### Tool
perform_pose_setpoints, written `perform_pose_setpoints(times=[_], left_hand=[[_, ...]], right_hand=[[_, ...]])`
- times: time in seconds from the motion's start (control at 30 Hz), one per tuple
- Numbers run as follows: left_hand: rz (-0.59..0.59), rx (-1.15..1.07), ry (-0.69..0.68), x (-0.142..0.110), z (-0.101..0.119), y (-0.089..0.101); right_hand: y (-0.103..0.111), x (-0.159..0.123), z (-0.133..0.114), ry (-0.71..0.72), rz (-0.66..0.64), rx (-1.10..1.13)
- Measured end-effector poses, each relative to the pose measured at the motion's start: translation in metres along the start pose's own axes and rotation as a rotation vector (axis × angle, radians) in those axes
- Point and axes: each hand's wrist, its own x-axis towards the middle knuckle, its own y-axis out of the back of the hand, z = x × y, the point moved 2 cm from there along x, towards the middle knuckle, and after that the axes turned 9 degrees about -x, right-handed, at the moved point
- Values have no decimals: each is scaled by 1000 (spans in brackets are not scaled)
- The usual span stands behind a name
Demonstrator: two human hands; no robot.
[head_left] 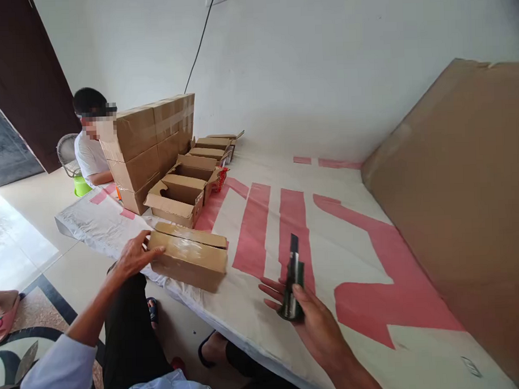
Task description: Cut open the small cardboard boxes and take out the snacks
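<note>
The left hand (136, 256) rests on the near left end of a closed cardboard box (189, 258) — its grip loosely spread, thumb on top. The box sits on the cloth-covered counter (254, 297), near a row of open boxes (177, 200). The right hand (308, 317), palm up, holds a dark, shiny tool (293, 287) — its grip closed around it by the thumb, other fingers loosely extended.

The left hand (136, 256) reaches out with thumb spread; the right (308, 315) lies palm up, fingers loosely curled.
</note>
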Motion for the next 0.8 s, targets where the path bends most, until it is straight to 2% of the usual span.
perform_pose_setpoints(times=[0.07, 0.13, 0.27, 0.4, 0.53, 0.67, 0.8], left_hand=[[-82, -109, -37, -13, 18, -24], [-114, -220, -108, -17, 29, -42], [-139, -362, -221, -4, 33, -61], [-211, -497, -156, 16, 22, -66], [-280, -608, -66, 29, 12, -68], [-295, -597, -121, 36, 13, -69], [-307, -563, -198, 39, 18, -68]], right_hand=[[-9, 4, -2, 53, -20, -17], [-11, 7, -4, 100, -12, -29], [-5, 7, -5, 139, -1, -52], [7, 3, -7, 165, 26, -123], [21, -1, -18, 283, 85, -307], [30, -6, -40, 353, 73, -445], [29, -11, -66, 407, 44, -618]])
